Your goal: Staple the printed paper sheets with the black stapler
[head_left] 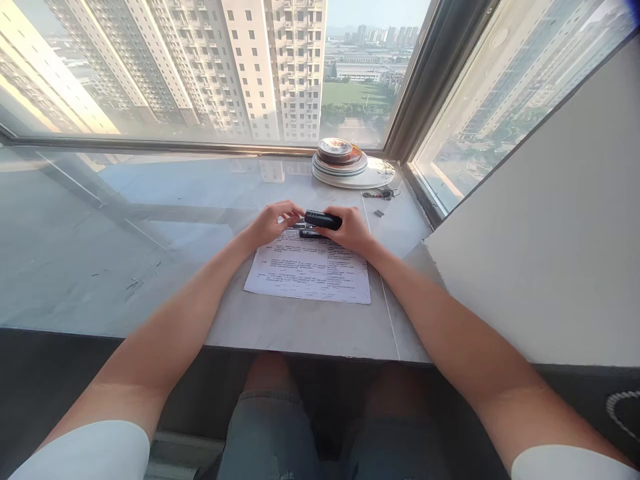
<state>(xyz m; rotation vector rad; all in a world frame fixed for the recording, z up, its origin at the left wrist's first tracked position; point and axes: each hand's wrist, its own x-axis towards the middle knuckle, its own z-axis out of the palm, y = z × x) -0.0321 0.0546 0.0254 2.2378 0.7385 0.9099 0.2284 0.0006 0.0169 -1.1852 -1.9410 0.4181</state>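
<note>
The stapler sits between my two hands at the far edge of a printed sheet of paper, just above the top lines of text. My right hand is curled round its right end, fingers over the top and thumb tucked under. My left hand pinches the left tip with the fingertips, the rest of the fingers bent inward. A second dark bar shows just beneath the upper body, so I judge the top to be lifted a little off its base, though my fingers hide the hinge and I cannot be sure.

I take it to be a small, stiff thing, plastic over metal, light enough for one hand but dense for its size. The smooth shell could slip, so the sides of the body are the sound place to hold, with fingertips kept away from the mouth where the staples come out. The paper is thin and limp and would slide easily on the polished stone.

The sheet lies flat on a pale stone sill. Beyond it, in the corner, stands a stack of plates, with some small dark bits just beside it. Behind is the window, and to my right a plain wall.
</note>
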